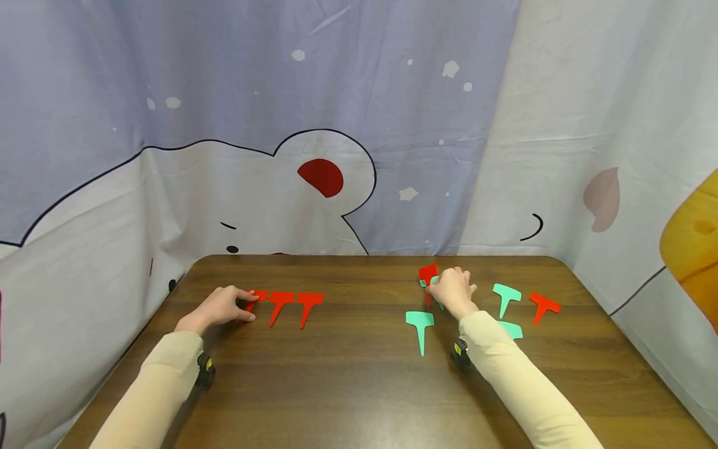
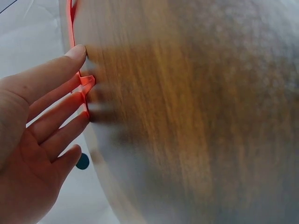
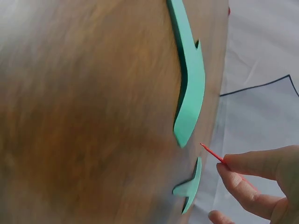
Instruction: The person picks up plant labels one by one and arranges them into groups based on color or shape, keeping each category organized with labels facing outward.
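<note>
My left hand (image 1: 219, 307) is at the leftmost red T-shaped plant label (image 1: 260, 294) on the table, its fingers extended and thumb apart from them. In the left wrist view the fingertips overlap that label (image 2: 86, 83). Two more red labels, one in the middle (image 1: 282, 299) and one to the right (image 1: 310, 300), lie beside it in a row. My right hand (image 1: 453, 292) pinches a red plant label (image 1: 428, 273) between thumb and index finger, over a partly hidden green label (image 3: 188, 187). Another green T-shaped label (image 1: 420, 320) lies nearer, its stem pointing toward me.
Right of my right hand lie a green label (image 1: 507, 293), a red label (image 1: 544, 305) and a green one (image 1: 512, 329) partly covered by my sleeve. The wooden table (image 1: 336, 393) ends at a printed curtain (image 1: 415, 125) behind it.
</note>
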`<move>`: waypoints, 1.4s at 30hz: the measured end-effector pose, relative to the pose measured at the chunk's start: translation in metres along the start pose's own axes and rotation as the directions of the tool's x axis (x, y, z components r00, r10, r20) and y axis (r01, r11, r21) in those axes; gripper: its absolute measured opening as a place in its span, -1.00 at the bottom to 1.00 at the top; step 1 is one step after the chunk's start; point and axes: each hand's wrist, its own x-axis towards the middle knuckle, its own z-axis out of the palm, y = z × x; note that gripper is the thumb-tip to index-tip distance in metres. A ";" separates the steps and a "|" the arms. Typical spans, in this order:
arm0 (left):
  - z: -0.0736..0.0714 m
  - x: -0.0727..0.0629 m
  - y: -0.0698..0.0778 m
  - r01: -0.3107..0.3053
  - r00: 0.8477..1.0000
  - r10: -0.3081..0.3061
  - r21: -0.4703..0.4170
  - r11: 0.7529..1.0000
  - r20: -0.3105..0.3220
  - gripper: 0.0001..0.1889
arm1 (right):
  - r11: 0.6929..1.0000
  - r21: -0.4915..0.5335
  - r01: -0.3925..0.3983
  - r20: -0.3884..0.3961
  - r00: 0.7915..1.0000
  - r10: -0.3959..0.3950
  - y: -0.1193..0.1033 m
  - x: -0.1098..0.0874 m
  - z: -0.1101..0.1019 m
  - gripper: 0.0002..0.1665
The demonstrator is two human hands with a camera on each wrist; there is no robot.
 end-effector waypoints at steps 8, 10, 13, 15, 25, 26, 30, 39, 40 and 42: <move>0.000 0.000 0.000 0.005 1.000 -0.005 -0.003 1.000 0.000 -0.43 | 1.000 0.015 0.018 -0.004 1.000 -0.018 -0.015 -0.006 0.008 -0.79; 0.001 0.000 0.000 0.014 1.000 -0.014 -0.008 1.000 0.001 -0.42 | 1.000 0.021 0.023 -0.005 1.000 -0.023 -0.019 -0.007 0.010 -0.80; 0.001 0.000 0.000 0.018 1.000 -0.018 -0.008 1.000 0.005 -0.41 | 0.999 0.037 0.034 -0.002 0.999 -0.034 -0.025 -0.010 0.013 -0.80; 0.002 0.000 -0.001 0.022 1.000 -0.022 -0.012 1.000 0.007 -0.41 | 0.998 0.049 0.044 0.005 0.999 -0.044 -0.028 -0.011 0.015 -0.79; 0.001 -0.001 0.000 0.018 1.000 -0.018 -0.008 1.000 0.007 -0.42 | 0.995 0.076 0.069 0.000 0.998 -0.070 -0.048 -0.015 0.026 -0.74; 0.000 -0.001 0.000 0.018 1.000 -0.018 -0.009 1.000 0.006 -0.42 | 0.994 0.078 0.073 -0.002 0.997 -0.073 -0.050 -0.016 0.027 -0.73; 0.000 -0.001 0.000 0.018 1.000 -0.017 -0.014 1.000 0.004 -0.42 | 0.992 0.095 0.080 0.007 0.997 -0.081 -0.058 -0.017 0.033 -0.71; 0.000 0.000 0.000 0.017 1.000 -0.017 -0.016 1.000 0.006 -0.43 | 0.990 0.100 0.101 0.012 0.995 -0.102 -0.075 -0.022 0.044 -0.68; -0.001 0.000 0.000 0.016 1.000 -0.016 -0.015 1.000 0.006 -0.43 | 0.990 0.096 0.099 0.013 0.995 -0.100 -0.076 -0.022 0.045 -0.68; -0.001 0.000 0.000 0.016 1.000 -0.016 -0.015 1.000 0.006 -0.44 | 0.990 0.093 0.102 0.014 0.995 -0.103 -0.080 -0.024 0.048 -0.67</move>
